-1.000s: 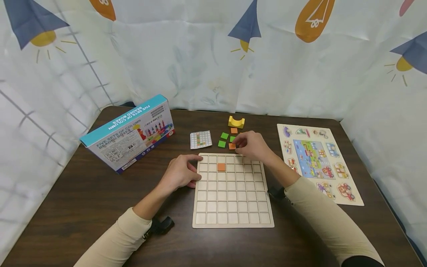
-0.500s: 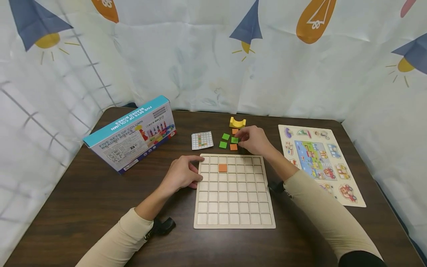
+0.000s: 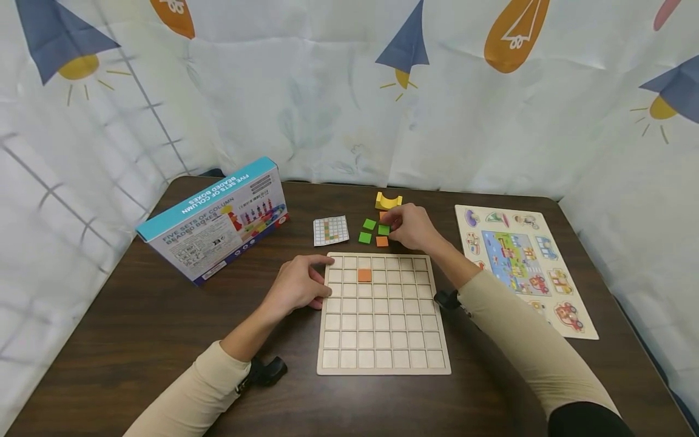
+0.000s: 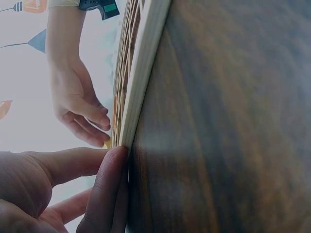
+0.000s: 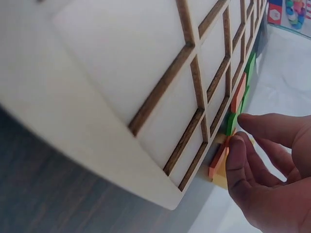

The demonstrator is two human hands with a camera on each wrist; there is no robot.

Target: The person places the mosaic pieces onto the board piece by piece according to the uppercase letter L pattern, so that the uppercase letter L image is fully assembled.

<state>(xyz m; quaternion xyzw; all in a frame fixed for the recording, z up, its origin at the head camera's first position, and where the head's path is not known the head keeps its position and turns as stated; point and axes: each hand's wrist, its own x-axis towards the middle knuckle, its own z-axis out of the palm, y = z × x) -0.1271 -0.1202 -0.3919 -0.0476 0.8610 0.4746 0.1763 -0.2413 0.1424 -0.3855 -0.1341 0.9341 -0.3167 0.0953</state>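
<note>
In the head view, my left hand (image 3: 295,284) touches the left edge of the pale gridded board (image 3: 384,371) with its fingertips; the left wrist view shows fingers against its side (image 4: 146,68). One orange tile (image 3: 364,275) lies in a square of the second row. Beyond the board, my right hand (image 3: 409,227) is over loose tiles, its thumb and index finger slightly apart beside a green tile (image 3: 384,230). A partly hidden orange tile (image 5: 217,160) is near these fingertips in the right wrist view. Nearer the board lies another orange tile (image 3: 381,241).
Green tiles (image 3: 364,237) lie left of the right hand, and a yellow curved block (image 3: 388,201) stands behind it. A small pattern card (image 3: 330,231) is further left, then a large box (image 3: 218,224). A picture puzzle board (image 3: 579,325) lies at the right, partly under the right sleeve.
My right hand has moved from the nearer orange tile, now uncovered, back toward the rear orange tile, drifting slightly left since half a second ago. My left hand stays at the board.
</note>
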